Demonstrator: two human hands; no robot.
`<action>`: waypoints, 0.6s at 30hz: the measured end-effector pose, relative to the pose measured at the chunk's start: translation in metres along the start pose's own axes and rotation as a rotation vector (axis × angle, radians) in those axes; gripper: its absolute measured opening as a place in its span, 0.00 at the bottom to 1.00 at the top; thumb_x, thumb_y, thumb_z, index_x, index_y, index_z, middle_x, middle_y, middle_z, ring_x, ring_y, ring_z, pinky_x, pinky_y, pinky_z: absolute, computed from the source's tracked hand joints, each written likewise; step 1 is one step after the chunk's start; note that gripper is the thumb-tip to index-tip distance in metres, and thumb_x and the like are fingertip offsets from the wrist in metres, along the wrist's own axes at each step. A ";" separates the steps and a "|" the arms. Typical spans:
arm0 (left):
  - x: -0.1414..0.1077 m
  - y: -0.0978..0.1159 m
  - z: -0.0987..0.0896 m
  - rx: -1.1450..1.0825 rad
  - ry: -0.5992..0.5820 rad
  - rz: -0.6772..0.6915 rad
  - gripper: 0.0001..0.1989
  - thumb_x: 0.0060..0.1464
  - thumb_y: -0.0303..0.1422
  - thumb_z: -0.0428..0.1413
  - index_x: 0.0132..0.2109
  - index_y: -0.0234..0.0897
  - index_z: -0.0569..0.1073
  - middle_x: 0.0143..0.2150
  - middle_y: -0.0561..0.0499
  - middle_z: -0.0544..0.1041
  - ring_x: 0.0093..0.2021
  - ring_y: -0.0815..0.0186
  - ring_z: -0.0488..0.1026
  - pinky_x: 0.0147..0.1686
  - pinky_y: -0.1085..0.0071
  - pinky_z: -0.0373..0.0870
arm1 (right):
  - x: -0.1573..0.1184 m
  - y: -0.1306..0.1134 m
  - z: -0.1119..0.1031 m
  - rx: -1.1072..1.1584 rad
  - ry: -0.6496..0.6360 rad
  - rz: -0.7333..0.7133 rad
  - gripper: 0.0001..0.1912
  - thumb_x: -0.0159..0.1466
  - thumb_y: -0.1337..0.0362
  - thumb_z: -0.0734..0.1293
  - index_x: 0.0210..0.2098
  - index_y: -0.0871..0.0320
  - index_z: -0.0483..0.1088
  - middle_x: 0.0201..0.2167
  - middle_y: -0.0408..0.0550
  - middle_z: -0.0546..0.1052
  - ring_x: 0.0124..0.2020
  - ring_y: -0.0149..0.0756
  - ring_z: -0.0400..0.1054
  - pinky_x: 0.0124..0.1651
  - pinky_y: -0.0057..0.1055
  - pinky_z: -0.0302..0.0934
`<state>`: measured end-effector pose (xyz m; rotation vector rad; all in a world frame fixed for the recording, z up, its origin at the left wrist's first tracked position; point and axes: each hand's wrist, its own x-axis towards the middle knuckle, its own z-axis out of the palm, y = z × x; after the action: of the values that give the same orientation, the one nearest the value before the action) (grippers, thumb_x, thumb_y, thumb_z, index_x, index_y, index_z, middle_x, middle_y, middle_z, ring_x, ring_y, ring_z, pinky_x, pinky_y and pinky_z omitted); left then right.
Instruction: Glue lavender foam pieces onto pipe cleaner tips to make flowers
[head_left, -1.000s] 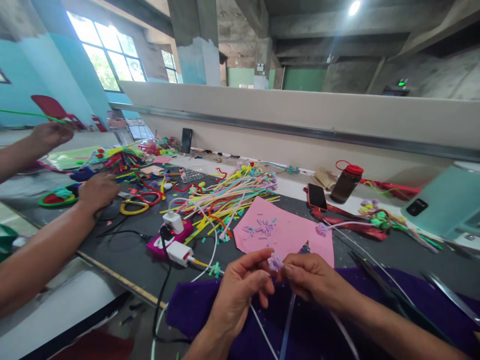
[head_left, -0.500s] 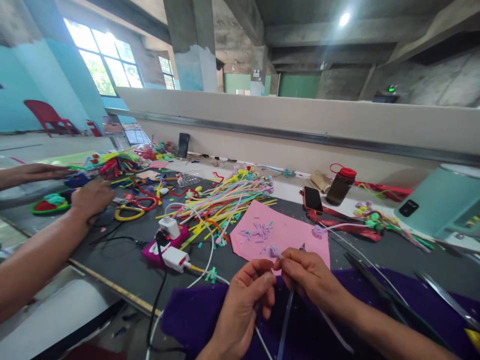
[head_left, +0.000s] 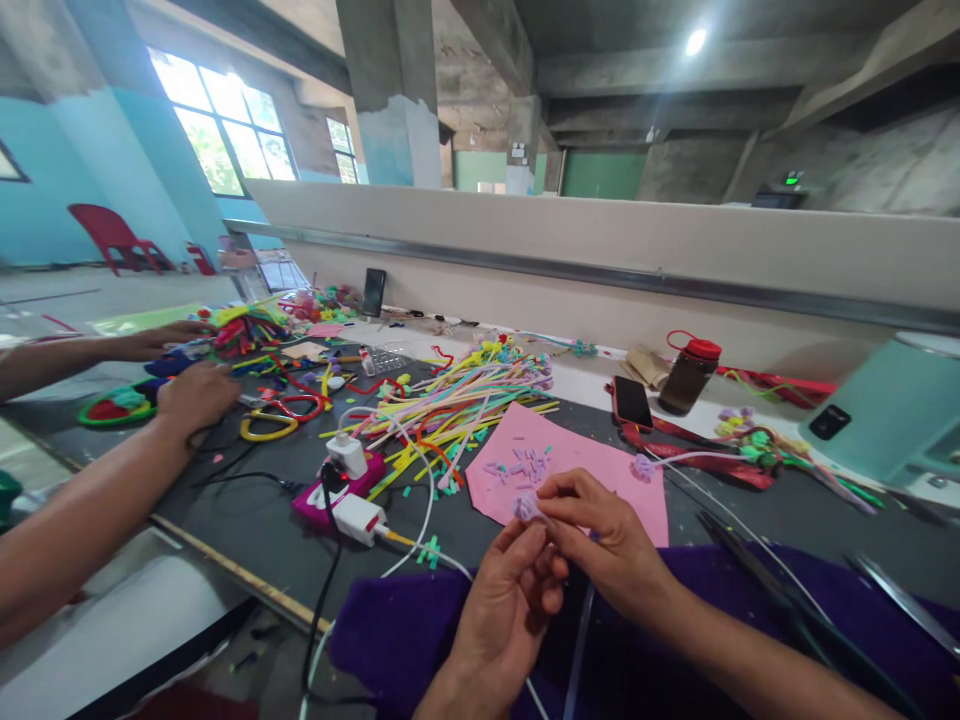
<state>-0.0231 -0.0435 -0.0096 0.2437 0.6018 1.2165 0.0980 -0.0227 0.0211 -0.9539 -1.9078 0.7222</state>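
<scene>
A small lilac pipe-cleaner flower (head_left: 527, 506) is held between my two hands, above the near edge of a pink sheet (head_left: 577, 450). My left hand (head_left: 506, 595) pinches it from below, thumb and fingertips just under the petals. My right hand (head_left: 600, 525) closes thumb and forefinger on its right side. Part of the flower and its stem is hidden by my fingers. Short lilac cut pieces (head_left: 529, 465) lie scattered on the pink sheet. Another lilac flower (head_left: 643, 467) rests at the sheet's right edge, its pale stem running right. Dark purple cloth (head_left: 390, 640) lies beneath my hands.
A pile of colourful pipe cleaners (head_left: 450, 400) lies beyond a power strip (head_left: 337, 500) with cables. Scissors (head_left: 270, 425) lie left, near a co-worker's hands (head_left: 199, 400). Right are a phone (head_left: 632, 402), a bottle (head_left: 688, 377), dark long-bladed scissors (head_left: 757, 575) and a mint-green appliance (head_left: 885, 410).
My right hand has moved left and slightly up with the flower. My left fingertips have come up against it. The co-worker's far hand has shifted right.
</scene>
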 end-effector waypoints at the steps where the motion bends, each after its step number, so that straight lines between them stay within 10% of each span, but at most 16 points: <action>1: 0.000 0.001 0.000 -0.008 0.009 -0.003 0.04 0.44 0.26 0.60 0.30 0.32 0.73 0.21 0.54 0.73 0.19 0.74 0.70 0.11 0.84 0.62 | 0.000 0.001 0.002 -0.022 0.010 -0.021 0.10 0.60 0.71 0.62 0.36 0.54 0.74 0.38 0.47 0.69 0.41 0.35 0.64 0.43 0.30 0.59; 18: 0.003 0.013 -0.005 0.104 0.080 0.093 0.08 0.41 0.27 0.62 0.30 0.32 0.70 0.22 0.56 0.73 0.14 0.80 0.62 0.10 0.85 0.55 | -0.006 -0.003 0.004 -0.241 -0.142 0.146 0.08 0.60 0.65 0.62 0.38 0.58 0.71 0.31 0.45 0.76 0.30 0.32 0.69 0.32 0.25 0.58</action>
<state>-0.0355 -0.0370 -0.0080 0.3144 0.7316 1.2907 0.0954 -0.0292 0.0187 -1.2306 -2.0998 0.6687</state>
